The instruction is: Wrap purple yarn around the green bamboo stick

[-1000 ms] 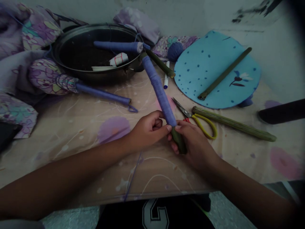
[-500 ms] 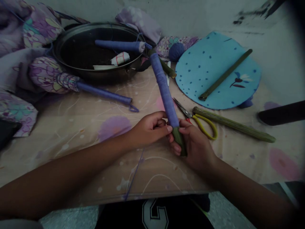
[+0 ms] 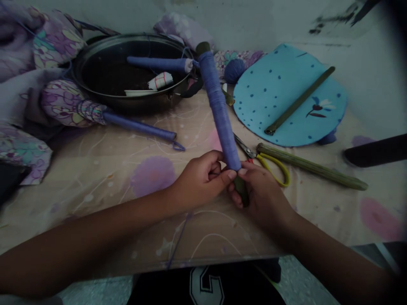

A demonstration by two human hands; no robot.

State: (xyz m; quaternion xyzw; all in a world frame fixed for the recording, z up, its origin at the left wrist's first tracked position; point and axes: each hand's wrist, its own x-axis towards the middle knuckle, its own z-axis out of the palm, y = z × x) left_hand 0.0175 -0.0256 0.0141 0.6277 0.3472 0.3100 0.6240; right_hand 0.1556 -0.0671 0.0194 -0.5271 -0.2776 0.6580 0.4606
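On a table under a floral cloth (image 3: 104,169), a dark metal pan (image 3: 95,44) sits back left and a dotted blue round mat (image 3: 286,123) back right. Yellow-handled scissors (image 3: 273,165) lie just beside a thread-wrapped blue stick (image 3: 218,106), which slants up toward the pan's rim. The curled right hand (image 3: 262,190) nearly closes around the stick's bare green end (image 3: 241,190), while the left hand (image 3: 202,182), fingers bent, holds the wrapped part just above.

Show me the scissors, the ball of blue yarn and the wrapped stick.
Scissors (image 3: 288,178), head view, on the yellow handle.
Yarn ball (image 3: 234,71), head view, on its middle.
Wrapped stick (image 3: 218,106), head view, on the purple wrapping.
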